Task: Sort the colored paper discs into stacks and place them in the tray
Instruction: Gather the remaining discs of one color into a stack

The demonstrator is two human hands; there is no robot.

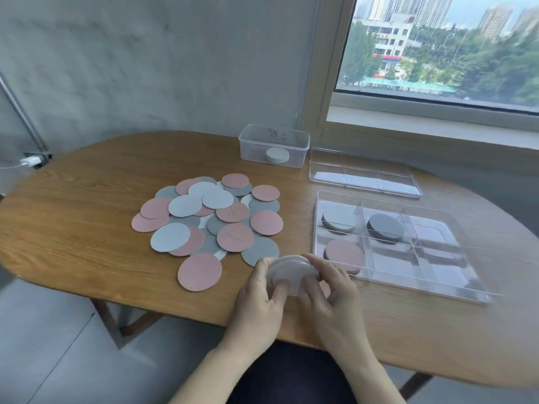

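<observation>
**A:** Item one, the thing in hand?

**B:** White disc stack, blurred. It is held just above the desk at its near edge, a little left of the tray.

**A:** Grip?

**B:** Left hand curls round the stack's left rim and right hand round its right rim. Fingers and thumbs of both are closed on the edges, apparently squaring it up.

**A:** Step?

**B:** One colour gathered and being evened, not yet in the tray. The next move looks like a short carry to the right over the tray's near wall, kept level so the discs don't fan out.

**A:** Which compartment?

**B:** Three are taken. The pink stack is near-left, the pale stack far-left and the dark grey stack far-middle. Near-middle shows no discs and is closest. Whether the held discs match the pale stack, I cannot tell.

**A:** Remaining stock?

**B:** Loose pile of pink, grey and pale discs, mid-desk, left of the tray and beyond the hands.

**A:** Sundries?

**B:** Clear lid beyond the tray, and a clear box far-centre.
</observation>
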